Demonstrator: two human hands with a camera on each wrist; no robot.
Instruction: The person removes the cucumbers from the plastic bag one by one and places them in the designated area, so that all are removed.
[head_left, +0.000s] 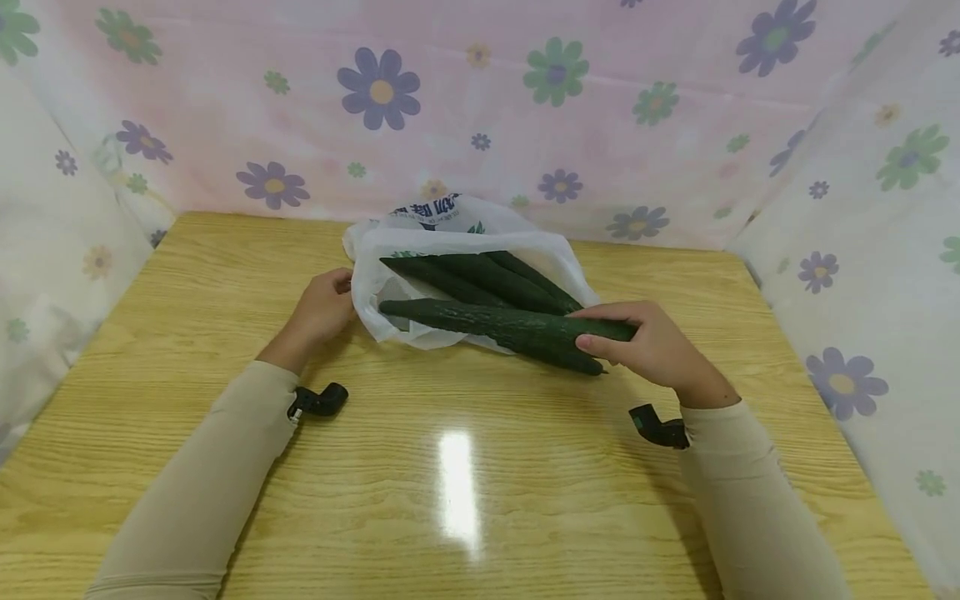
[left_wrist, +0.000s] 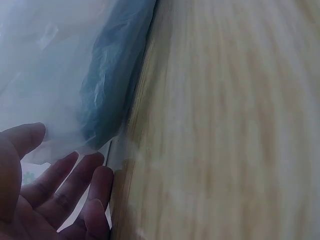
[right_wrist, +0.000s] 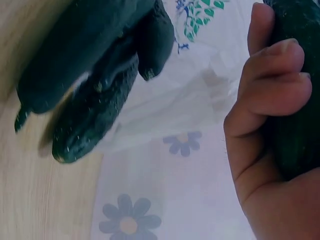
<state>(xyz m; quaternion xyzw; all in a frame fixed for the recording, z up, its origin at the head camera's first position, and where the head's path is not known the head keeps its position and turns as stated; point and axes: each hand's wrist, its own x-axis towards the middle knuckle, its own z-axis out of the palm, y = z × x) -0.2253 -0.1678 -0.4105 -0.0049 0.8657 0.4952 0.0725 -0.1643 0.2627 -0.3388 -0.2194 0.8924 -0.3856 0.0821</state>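
Note:
A white plastic bag (head_left: 465, 221) with printed characters lies on its side, its mouth toward the near right. Several dark green cucumbers (head_left: 480, 279) are in it, some ends sticking out. My right hand (head_left: 637, 337) grips the right end of another cucumber (head_left: 457, 317), whose tapered far end reaches over the bag's mouth. Another cucumber (head_left: 562, 357) pokes out beneath that one. At the bag's left side is my left hand (head_left: 322, 308), its thumb and fingers (left_wrist: 60, 192) loosely bent and apart, touching the bag's edge. Through the thin plastic a cucumber shows dimly in the left wrist view.
The yellow wood-grain table (head_left: 375, 500) carries a bright light reflection near its middle. A flowered cloth (head_left: 480, 108) hangs behind the table and along both sides. Small black cameras (head_left: 322, 400) are strapped at both wrists.

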